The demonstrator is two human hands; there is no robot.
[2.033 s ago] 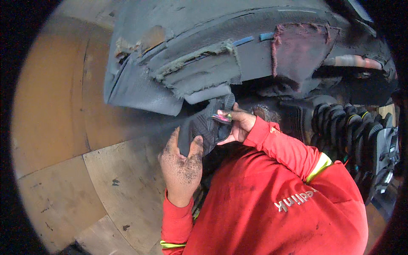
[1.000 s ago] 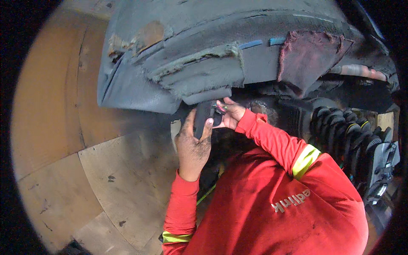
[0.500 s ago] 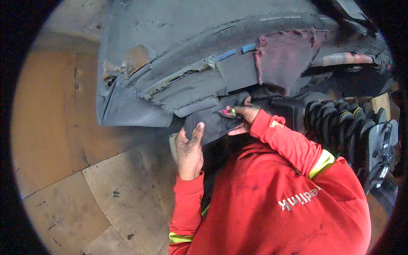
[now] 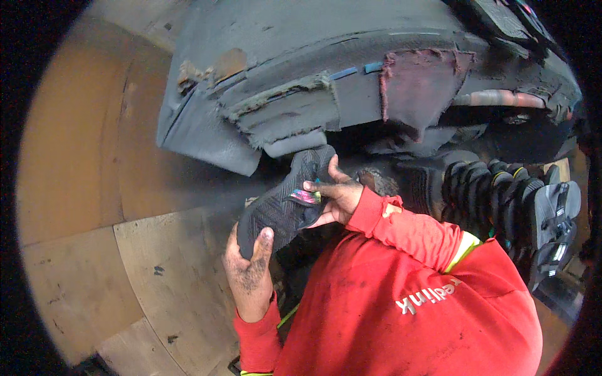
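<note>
Between my hands is a black sandal (image 4: 273,220) with a patterned footbed and a strap coloured pink and green. It lies tilted, one end toward the lower left and the other up near the bench edge. My left hand (image 4: 251,266) grips the lower end, thumb on top and the other fingers mostly hidden beneath. My right hand (image 4: 338,195) holds the strap side near the upper end, with fingers on top and underneath. Both hands are blackened with dust.
Ahead stands a dusty dark padded bench (image 4: 301,47) patched with frayed grey cloth (image 4: 288,113) and reddish cloth (image 4: 421,84). To my right, several dark sandals (image 4: 486,194) stand in a row. Wooden floor panels (image 4: 75,282) spread on the left.
The sandal has come away from the bench edge toward me and turned, so its footbed and coloured strap show more. My left hand has moved down and left with it.
</note>
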